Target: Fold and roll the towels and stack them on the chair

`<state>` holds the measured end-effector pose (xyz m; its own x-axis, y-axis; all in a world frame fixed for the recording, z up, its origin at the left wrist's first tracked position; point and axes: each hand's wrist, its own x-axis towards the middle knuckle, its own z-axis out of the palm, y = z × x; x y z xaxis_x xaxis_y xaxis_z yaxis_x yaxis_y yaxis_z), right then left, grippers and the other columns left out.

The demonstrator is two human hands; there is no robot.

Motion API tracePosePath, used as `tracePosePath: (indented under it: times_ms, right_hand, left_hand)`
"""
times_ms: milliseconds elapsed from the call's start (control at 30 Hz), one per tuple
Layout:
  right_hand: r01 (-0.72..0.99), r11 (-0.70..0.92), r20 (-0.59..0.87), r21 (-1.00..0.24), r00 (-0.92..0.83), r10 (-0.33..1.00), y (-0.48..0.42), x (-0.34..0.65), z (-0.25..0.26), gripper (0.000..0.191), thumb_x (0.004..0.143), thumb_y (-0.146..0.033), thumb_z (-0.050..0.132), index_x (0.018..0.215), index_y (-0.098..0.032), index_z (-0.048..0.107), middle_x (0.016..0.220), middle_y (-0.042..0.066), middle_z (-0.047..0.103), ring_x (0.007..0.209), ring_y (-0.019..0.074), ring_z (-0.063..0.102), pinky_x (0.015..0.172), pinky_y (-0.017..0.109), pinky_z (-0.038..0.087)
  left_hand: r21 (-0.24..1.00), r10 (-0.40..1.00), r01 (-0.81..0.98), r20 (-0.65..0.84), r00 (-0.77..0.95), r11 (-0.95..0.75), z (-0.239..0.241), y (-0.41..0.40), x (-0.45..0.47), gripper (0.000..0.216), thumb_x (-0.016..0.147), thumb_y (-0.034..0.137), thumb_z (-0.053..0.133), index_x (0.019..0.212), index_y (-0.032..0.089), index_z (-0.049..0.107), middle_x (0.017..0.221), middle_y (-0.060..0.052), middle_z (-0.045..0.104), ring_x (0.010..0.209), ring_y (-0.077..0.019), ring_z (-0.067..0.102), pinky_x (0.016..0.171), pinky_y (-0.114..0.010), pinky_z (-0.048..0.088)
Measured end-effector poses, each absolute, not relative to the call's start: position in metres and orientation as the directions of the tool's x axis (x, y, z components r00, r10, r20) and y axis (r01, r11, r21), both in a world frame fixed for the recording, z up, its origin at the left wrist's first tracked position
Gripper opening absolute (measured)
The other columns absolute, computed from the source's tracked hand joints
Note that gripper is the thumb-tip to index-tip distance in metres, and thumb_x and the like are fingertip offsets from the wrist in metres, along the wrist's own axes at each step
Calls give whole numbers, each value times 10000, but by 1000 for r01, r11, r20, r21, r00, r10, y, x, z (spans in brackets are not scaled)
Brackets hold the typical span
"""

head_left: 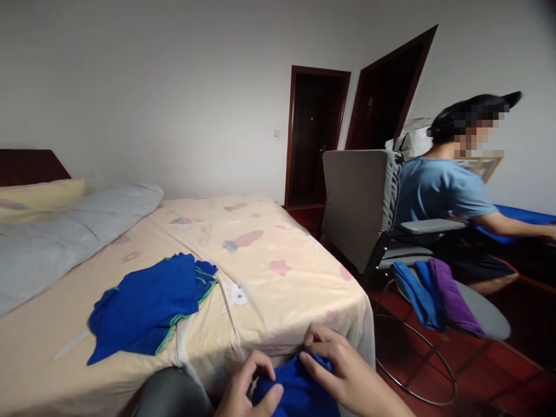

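Note:
A blue cloth (299, 389) is in front of me at the bottom of the head view, with its lower part cut off by the frame. My right hand (336, 365) has thumb and fingers closed on the cloth's upper edge. At the cloth's left side my left hand (252, 385) is curled, its thumb and forefinger around the edge; its other fingers are mostly hidden. Another blue cloth with green edging (147, 304) lies loosely crumpled on the bed (278, 231), left of my hands.
A long grey pillow (82, 237) lies across the bed's far left. At right, a person in a blue shirt (447, 185) sits in a grey chair (356, 208). Blue and purple folded cloths (454, 295) rest on a round-based stool seat (493, 318). My knee (171, 394) touches the foreground.

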<state>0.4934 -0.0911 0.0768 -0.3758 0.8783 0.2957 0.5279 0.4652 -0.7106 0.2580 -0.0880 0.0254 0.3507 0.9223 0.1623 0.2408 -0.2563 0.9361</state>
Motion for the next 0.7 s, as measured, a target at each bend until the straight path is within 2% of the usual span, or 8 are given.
tracePosePath:
  times_ms: [67,167,267,400,567,700]
  right_hand:
    - [385,483,284,-786,-468,837,-86,497,75,401,979,-520,505,752,-196,571,908,36,592,846,168,571,773,262,449]
    - [261,374,188,-890,-537,823,-81,504,69,447,907,-629,555,767,-204,550,878,13,586,821,169,551,766,260,453]
    - [335,273,94,-902,-463,882,-79,509,62,468,861,-647,602,727,-209,507,763,-22,522,758,153,498,705,235,434]
    - [387,228,70,-894,-382,922,-75,515,58,385,830,-565,686,800,-218,520,780,-34,521,768,146,483,688,212,420]
    - [380,178,-1,-908,-425,905,-73,520,47,286,791,-429,738,909,-221,584,798,-45,524,742,131,469,657,204,399]
    - [464,150,-53,-873,-396,917,-76,513,21,189,753,-290,729,887,-214,620,805,-38,588,772,149,514,680,224,407]
  left_hand:
    - [946,934,199,191,304,-258,32,-80,251,323,861,546,670,902,230,615,849,11,617,823,-176,601,797,-258,496]
    - [947,953,195,210,218,-254,43,-76,241,340,869,556,650,998,241,647,818,22,602,794,-177,613,770,-245,500]
    - [929,956,263,210,203,-260,51,-75,232,370,839,537,688,1076,253,706,780,31,626,756,-183,632,745,-240,520]
    - [899,940,319,222,259,-300,58,-73,223,228,856,449,702,941,251,776,947,-2,757,944,-232,695,905,-266,526]
    - [893,947,318,291,134,-319,60,-68,213,243,870,459,697,841,230,773,829,-15,758,853,-232,719,796,-256,571]
    - [876,942,358,336,31,-324,63,-57,195,315,856,513,701,866,205,763,908,-41,770,913,-257,721,808,-278,592]
